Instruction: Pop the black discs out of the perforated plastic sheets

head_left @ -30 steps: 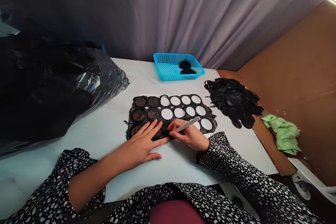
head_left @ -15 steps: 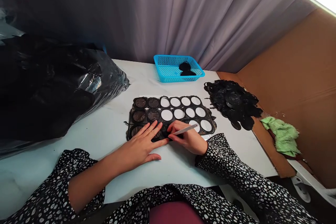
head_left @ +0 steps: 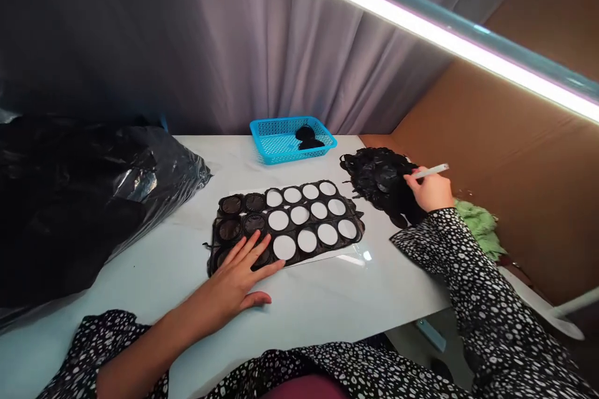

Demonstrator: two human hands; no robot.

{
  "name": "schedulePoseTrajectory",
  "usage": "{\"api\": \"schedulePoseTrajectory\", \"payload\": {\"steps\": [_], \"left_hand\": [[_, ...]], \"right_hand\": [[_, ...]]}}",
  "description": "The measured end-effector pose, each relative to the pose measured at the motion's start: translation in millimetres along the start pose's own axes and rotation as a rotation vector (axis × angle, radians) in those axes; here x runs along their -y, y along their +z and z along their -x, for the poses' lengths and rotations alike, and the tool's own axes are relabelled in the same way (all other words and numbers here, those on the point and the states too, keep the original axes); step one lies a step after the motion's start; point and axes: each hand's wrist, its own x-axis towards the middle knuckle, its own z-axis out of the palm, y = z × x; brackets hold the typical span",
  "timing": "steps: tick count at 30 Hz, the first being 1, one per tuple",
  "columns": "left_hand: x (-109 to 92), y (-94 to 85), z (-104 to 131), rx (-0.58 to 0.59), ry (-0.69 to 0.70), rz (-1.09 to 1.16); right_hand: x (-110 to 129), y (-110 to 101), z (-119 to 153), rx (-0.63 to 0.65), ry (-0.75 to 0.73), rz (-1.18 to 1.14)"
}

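While the left hand [head_left: 241, 271] lies palm down, fingers spread, right hand [head_left: 429, 190]: closed around a white stick-like tool [head_left: 431, 170], at the right edge of a dark pile [head_left: 377, 174].
Black sheet [head_left: 294, 232]: flat on the desk [head_left: 327, 308], with rows of round openings; under the left fingertips at its near left corner, well to the left of the right hand.
Covered: dark rounds beneath the left fingers; part of the green cloth [head_left: 477, 230], behind the right sleeve [head_left: 486, 287].
Cut off: black bag [head_left: 93, 199], at the left edge.
Hard to make out: the tool's lower end and whether the right fingertips touch the pile.
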Motion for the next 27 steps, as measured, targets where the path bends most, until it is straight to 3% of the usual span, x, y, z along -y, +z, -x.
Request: {"api": "schedulePoseTrajectory", "payload": {"steps": [2, 5, 8, 10, 12, 14, 17, 19, 23, 27], "left_hand": [[7, -0.6, -8, -0.105, -0.084, -0.002], [31, 0.9, -20, -0.207, -0.252, -0.055], [60, 0.4, -26, -0.143, -0.306, -0.155], [66, -2.9, -31, -0.121, -0.329, -0.239], [54, -6.3, -41, -0.189, -0.343, -0.320], [24, -5.5, -61, -0.274, -0.268, -0.350], [-29, 8.7, -100, -0.171, 0.054, -0.236], [-52, 23.4, -122, -0.080, 0.153, -0.173], [-55, 42.5, -142, 0.030, 0.168, -0.095], [-44, 40.0, -142, 0.079, 0.168, -0.046]], "right_hand": [[-18, -7, 4, -0.058, -0.042, 0.001], [-3, -6, 30, -0.086, -0.033, -0.253], [34, 2, 61, 0.188, 0.084, -0.754], [55, 5, 78, 0.358, 0.128, -0.946], [67, 6, 91, 0.519, 0.114, -1.009], [72, 5, 100, 0.665, 0.070, -1.007], [72, 6, 106, 0.732, -0.061, -0.936], [69, 7, 106, 0.724, -0.142, -0.903], [63, 4, 103, 0.760, -0.159, -0.884], [64, 1, 104, 0.734, -0.190, -0.833]]}}
